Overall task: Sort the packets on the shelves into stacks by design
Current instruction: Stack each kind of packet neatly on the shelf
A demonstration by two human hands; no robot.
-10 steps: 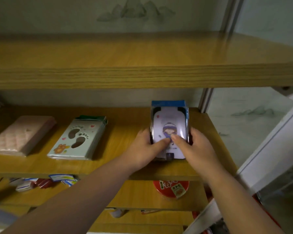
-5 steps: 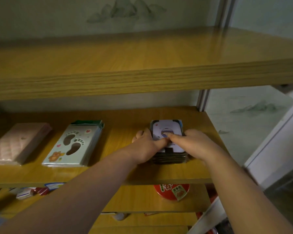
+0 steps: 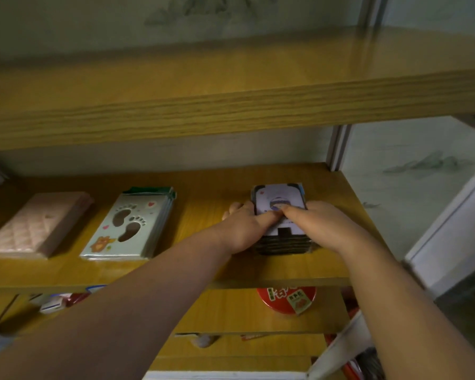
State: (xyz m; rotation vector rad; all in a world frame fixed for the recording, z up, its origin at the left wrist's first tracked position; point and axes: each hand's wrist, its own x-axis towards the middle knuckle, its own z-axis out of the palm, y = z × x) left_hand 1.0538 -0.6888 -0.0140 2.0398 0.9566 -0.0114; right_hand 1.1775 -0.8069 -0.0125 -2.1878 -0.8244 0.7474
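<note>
A stack of purple cartoon-figure packets (image 3: pixel 279 200) lies flat on the right part of the middle shelf (image 3: pixel 203 267). My left hand (image 3: pixel 244 226) grips its left side and my right hand (image 3: pixel 321 223) its right side, both thumbs pressed on the top packet. To the left a stack of pale green footprint-design packets (image 3: pixel 129 229) lies flat, and further left a stack of pink quilted packets (image 3: pixel 36 226). The near half of the purple stack is hidden by my hands.
A thick wooden upper shelf (image 3: pixel 231 113) overhangs the middle one. Below, a red round tin (image 3: pixel 288 298) and some loose small packets (image 3: pixel 55 303) sit on the lower shelf. A white frame edge (image 3: pixel 450 234) stands to the right of the shelf unit.
The purple stack stood tilted up in both hands a second ago; it now lies flat on the shelf, with both hands still on it.
</note>
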